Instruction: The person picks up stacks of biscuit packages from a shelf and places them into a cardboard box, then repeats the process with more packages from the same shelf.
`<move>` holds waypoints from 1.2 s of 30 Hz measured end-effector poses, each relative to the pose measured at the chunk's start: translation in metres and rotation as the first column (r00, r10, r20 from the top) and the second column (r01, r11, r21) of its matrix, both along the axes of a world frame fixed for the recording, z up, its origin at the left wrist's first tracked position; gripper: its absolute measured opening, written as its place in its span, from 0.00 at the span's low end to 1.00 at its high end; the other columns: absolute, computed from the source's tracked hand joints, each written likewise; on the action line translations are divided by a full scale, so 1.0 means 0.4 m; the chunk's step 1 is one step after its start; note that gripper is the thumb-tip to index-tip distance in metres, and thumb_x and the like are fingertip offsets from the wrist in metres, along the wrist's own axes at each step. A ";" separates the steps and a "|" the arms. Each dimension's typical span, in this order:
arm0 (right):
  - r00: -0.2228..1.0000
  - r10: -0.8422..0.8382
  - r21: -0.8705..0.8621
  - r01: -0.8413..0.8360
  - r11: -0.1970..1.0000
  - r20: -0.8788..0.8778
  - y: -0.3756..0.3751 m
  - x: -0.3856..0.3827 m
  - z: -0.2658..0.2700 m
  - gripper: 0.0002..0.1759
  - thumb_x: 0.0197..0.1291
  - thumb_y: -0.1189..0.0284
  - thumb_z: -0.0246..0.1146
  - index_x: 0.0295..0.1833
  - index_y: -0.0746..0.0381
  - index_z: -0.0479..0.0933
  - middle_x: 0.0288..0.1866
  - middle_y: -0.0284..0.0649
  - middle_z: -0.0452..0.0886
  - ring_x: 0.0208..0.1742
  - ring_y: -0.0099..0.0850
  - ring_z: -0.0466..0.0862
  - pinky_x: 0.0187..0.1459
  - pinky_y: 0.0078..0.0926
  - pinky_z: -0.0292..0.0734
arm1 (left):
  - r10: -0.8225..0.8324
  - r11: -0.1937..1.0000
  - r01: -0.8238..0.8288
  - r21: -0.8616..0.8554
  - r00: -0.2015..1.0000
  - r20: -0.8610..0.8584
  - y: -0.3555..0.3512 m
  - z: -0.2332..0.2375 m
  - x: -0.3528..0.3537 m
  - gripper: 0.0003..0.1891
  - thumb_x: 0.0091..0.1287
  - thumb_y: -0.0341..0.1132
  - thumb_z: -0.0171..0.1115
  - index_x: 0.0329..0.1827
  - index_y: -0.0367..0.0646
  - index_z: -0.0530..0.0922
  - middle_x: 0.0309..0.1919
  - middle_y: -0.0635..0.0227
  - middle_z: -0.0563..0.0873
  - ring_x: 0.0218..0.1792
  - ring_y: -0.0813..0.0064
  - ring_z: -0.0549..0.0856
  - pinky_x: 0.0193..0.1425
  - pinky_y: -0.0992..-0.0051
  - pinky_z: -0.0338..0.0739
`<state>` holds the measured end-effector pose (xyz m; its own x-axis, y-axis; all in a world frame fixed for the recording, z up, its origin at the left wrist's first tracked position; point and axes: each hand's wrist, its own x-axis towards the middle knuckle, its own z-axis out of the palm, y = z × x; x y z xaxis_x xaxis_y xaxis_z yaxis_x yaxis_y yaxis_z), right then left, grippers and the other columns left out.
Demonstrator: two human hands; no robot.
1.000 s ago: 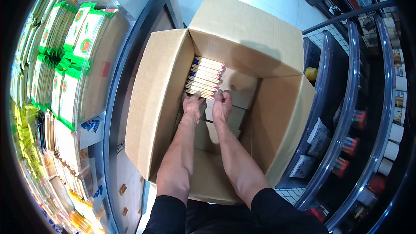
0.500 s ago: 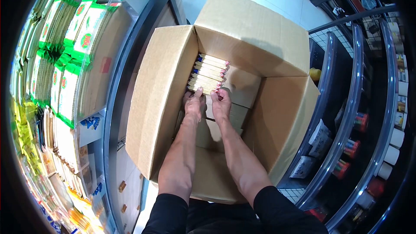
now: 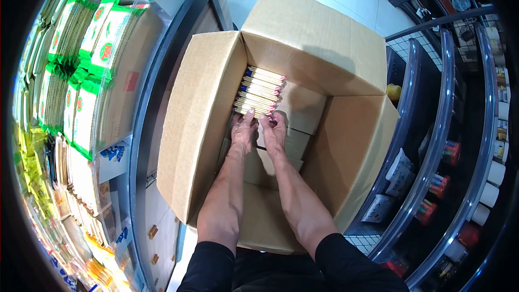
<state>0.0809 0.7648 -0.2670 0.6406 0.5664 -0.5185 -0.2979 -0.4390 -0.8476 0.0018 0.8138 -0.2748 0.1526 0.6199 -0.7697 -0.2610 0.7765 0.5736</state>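
Note:
A row of thin, flat packets [image 3: 260, 91], cream-yellow with red-and-white ends and some dark blue, stands on edge inside a large open cardboard box [image 3: 346, 146]. It sits in the box's far left corner. My left hand [image 3: 244, 131] is closed at the left of the row's near end, its thumb on top of the nearest packets. At the right of that end, my right hand [image 3: 274, 131] is closed with its thumb against the nearest packet. Most fingertips are hidden under the hands and behind the packets.
On the left, a shelf holds green-and-white packs [image 3: 97, 70] in clear bins. Dark wire-floored shelves [image 3: 413, 103] with rails stand on the right, bearing white pouches [image 3: 397, 176] and red-lidded jars [image 3: 439, 185]. The box flaps [image 3: 316, 30] are folded outward.
My right thumb has shifted left, onto the nearest packet. My left hand has moved very slightly right. The row of packets stays in the same place.

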 end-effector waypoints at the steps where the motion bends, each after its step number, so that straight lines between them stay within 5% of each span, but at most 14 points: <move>1: 1.000 -0.006 0.012 0.006 1.000 -0.002 0.000 -0.003 -0.007 0.29 0.56 0.63 0.67 0.57 0.68 0.66 0.42 0.36 0.76 0.42 0.24 0.73 0.46 0.23 0.70 | 0.000 1.000 0.000 0.002 1.000 -0.002 -0.001 0.003 0.000 0.37 0.58 0.46 0.69 0.66 0.44 0.61 0.54 0.63 0.77 0.49 0.72 0.77 0.49 0.71 0.74; 9: 0.999 -0.035 0.043 0.037 0.998 -0.040 0.002 -0.007 0.015 0.34 0.54 0.63 0.68 0.59 0.73 0.63 0.46 0.45 0.74 0.43 0.27 0.73 0.43 0.26 0.73 | 0.046 0.998 -0.045 -0.040 0.998 0.030 -0.004 0.015 0.001 0.40 0.57 0.50 0.70 0.67 0.44 0.60 0.56 0.60 0.75 0.51 0.67 0.77 0.48 0.69 0.74; 11: 0.995 -0.038 -0.073 0.045 0.996 0.096 0.005 -0.005 0.011 0.34 0.56 0.59 0.66 0.58 0.74 0.64 0.47 0.49 0.74 0.46 0.33 0.75 0.47 0.30 0.73 | 0.063 0.995 -0.062 -0.082 0.998 0.005 -0.003 0.030 0.003 0.42 0.56 0.51 0.70 0.68 0.42 0.58 0.57 0.58 0.75 0.52 0.65 0.77 0.49 0.69 0.74; 16: 0.970 -0.105 -0.147 0.139 0.979 0.221 0.000 -0.015 0.013 0.27 0.60 0.56 0.62 0.52 0.70 0.68 0.41 0.41 0.74 0.41 0.30 0.73 0.47 0.28 0.69 | 0.128 0.973 -0.137 -0.186 0.990 -0.064 -0.010 0.045 -0.008 0.48 0.56 0.52 0.70 0.71 0.39 0.52 0.56 0.53 0.74 0.52 0.62 0.77 0.49 0.67 0.75; 18: 0.958 -0.136 -0.216 0.193 0.957 0.253 0.003 -0.020 0.022 0.24 0.61 0.56 0.60 0.47 0.68 0.71 0.40 0.42 0.75 0.40 0.33 0.73 0.47 0.30 0.69 | 0.049 0.980 -0.056 -0.191 0.998 -0.039 -0.010 0.068 -0.017 0.41 0.62 0.53 0.63 0.67 0.32 0.54 0.59 0.49 0.68 0.58 0.54 0.72 0.56 0.59 0.73; 22: 0.942 -0.196 -0.225 0.261 0.939 0.274 -0.019 -0.021 0.019 0.19 0.60 0.60 0.59 0.44 0.67 0.72 0.38 0.42 0.75 0.39 0.31 0.73 0.46 0.31 0.69 | 0.145 0.972 -0.179 -0.152 0.967 -0.209 -0.041 0.152 -0.008 0.36 0.65 0.51 0.59 0.66 0.33 0.58 0.55 0.50 0.71 0.55 0.56 0.74 0.54 0.59 0.74; 24: 0.965 -0.095 -0.307 0.170 0.936 0.244 -0.041 -0.010 0.037 0.25 0.61 0.57 0.54 0.52 0.69 0.70 0.46 0.56 0.77 0.48 0.48 0.77 0.51 0.40 0.70 | 0.184 0.963 -0.225 -0.148 0.950 -0.252 -0.061 0.192 -0.014 0.25 0.68 0.45 0.56 0.60 0.36 0.65 0.48 0.54 0.76 0.49 0.61 0.77 0.51 0.61 0.74; 27: 0.946 -0.035 -0.335 0.149 0.930 0.323 -0.057 -0.017 0.127 0.24 0.61 0.58 0.50 0.50 0.68 0.71 0.45 0.57 0.77 0.47 0.50 0.77 0.51 0.43 0.70 | 0.196 0.972 -0.204 -0.115 0.978 -0.075 -0.110 0.214 -0.038 0.16 0.67 0.37 0.52 0.53 0.39 0.69 0.40 0.59 0.78 0.41 0.67 0.78 0.46 0.66 0.75; 28: 0.908 -0.150 -0.209 0.246 0.946 0.390 -0.061 -0.024 0.133 0.14 0.60 0.65 0.54 0.40 0.66 0.73 0.34 0.44 0.76 0.35 0.33 0.73 0.42 0.33 0.70 | 0.234 0.971 -0.237 -0.036 0.970 -0.066 -0.128 0.271 -0.030 0.10 0.65 0.33 0.50 0.48 0.41 0.70 0.36 0.64 0.78 0.35 0.71 0.77 0.40 0.71 0.75; 31: 0.918 -0.235 -0.052 0.265 0.963 0.320 -0.078 -0.011 0.194 0.11 0.60 0.69 0.55 0.39 0.67 0.74 0.33 0.38 0.78 0.32 0.28 0.74 0.37 0.29 0.71 | 0.169 0.984 -0.174 0.030 0.977 0.126 -0.174 0.487 -0.065 0.06 0.66 0.29 0.49 0.45 0.42 0.69 0.33 0.66 0.77 0.32 0.73 0.77 0.37 0.73 0.77; 33: 0.867 -0.136 0.063 0.121 0.991 0.479 -0.102 0.013 0.239 0.08 0.57 0.74 0.56 0.40 0.65 0.75 0.32 0.37 0.77 0.31 0.26 0.74 0.29 0.27 0.71 | 0.036 0.985 -0.104 0.136 0.901 0.432 -0.231 0.550 -0.112 0.07 0.67 0.31 0.54 0.46 0.42 0.70 0.38 0.62 0.79 0.39 0.72 0.81 0.42 0.73 0.79; 34: 0.899 0.005 -0.041 0.014 0.999 0.437 -0.123 0.067 0.211 0.10 0.56 0.74 0.57 0.44 0.64 0.73 0.32 0.38 0.76 0.31 0.25 0.75 0.27 0.26 0.72 | -0.071 0.989 -0.002 0.149 0.870 0.487 -0.254 0.657 -0.160 0.13 0.67 0.33 0.57 0.53 0.41 0.70 0.42 0.61 0.79 0.43 0.70 0.82 0.47 0.72 0.79; 35: 0.775 -0.018 0.271 -0.199 0.942 0.632 -0.169 0.107 0.175 0.10 0.58 0.75 0.58 0.46 0.63 0.72 0.33 0.37 0.75 0.30 0.26 0.76 0.27 0.25 0.73 | -0.041 0.997 -0.025 0.075 0.654 0.756 -0.288 0.675 -0.212 0.19 0.67 0.36 0.58 0.59 0.41 0.69 0.44 0.62 0.79 0.45 0.70 0.81 0.51 0.70 0.77; 36: 0.937 -0.110 0.524 -0.087 0.847 0.333 -0.166 0.074 0.283 0.09 0.60 0.76 0.57 0.46 0.63 0.72 0.35 0.37 0.75 0.30 0.26 0.76 0.26 0.23 0.74 | -0.309 0.943 0.179 0.280 0.785 0.537 -0.317 0.714 -0.254 0.21 0.69 0.39 0.56 0.61 0.40 0.67 0.45 0.65 0.79 0.46 0.73 0.81 0.54 0.69 0.75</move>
